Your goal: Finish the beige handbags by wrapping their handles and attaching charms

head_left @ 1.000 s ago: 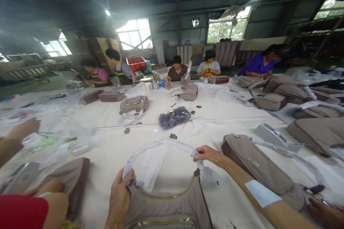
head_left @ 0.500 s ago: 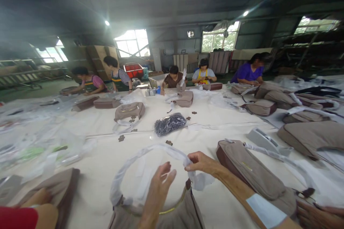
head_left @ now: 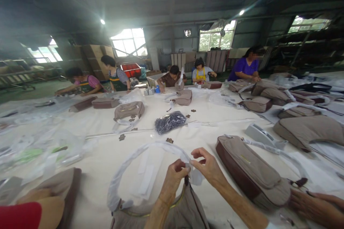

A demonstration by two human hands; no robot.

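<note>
A taupe handbag (head_left: 189,207) with a yellow zipper lies in front of me, its strap (head_left: 116,182) arching away, wrapped in thin white material. My left hand (head_left: 174,177) pinches the wrapped strap near its right end, just above the brown strap tab. My right hand (head_left: 208,166) meets it from the right, thumb and forefinger closed at the white wrapping (head_left: 197,177), whose loose end hangs beside the tab. The fingertips partly hide the wrapping between them. White paper strips (head_left: 150,182) lie inside the strap's loop.
Another taupe bag (head_left: 249,171) lies at right, with a co-worker's hand (head_left: 309,200) at its near end. At left, a person's red sleeve (head_left: 20,214) is beside a bag (head_left: 68,189). A plastic-wrapped dark bundle (head_left: 170,122) sits ahead. Several people work across the table.
My left hand has moved right and closed on the strap's end. My right hand has shifted slightly right. The bag at right is turned a little, its brown side showing more.
</note>
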